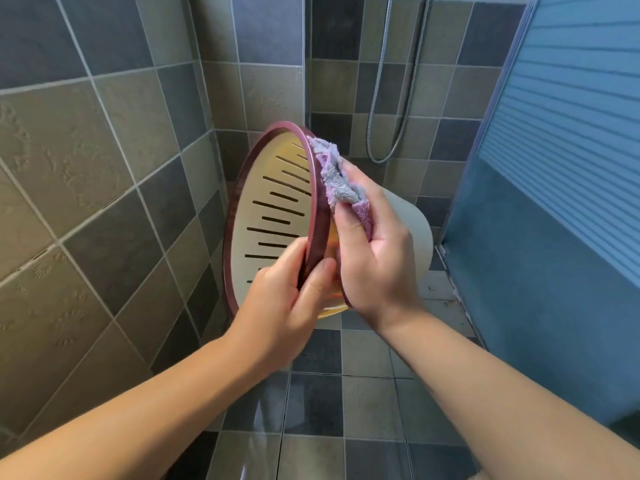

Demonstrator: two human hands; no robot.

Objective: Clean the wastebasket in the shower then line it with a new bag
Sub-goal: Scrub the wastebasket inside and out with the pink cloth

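Head view: cream slotted plastic wastebasket with maroon rim [277, 216] held mid-frame, tipped on its side. Its mouth faces left toward the tiled wall [86, 202]; its long axis runs left-right, base toward the blue striped shower door [561, 168] at right. Left hand [287, 299] grips the lower rim, thumb outside. Right hand [374, 251] pinches a lilac-grey fluffy cloth [336, 174] against the rim's upper right edge. Metal shower hose [388, 98] loops behind at upper centre. Open tiled floor [346, 410] below.
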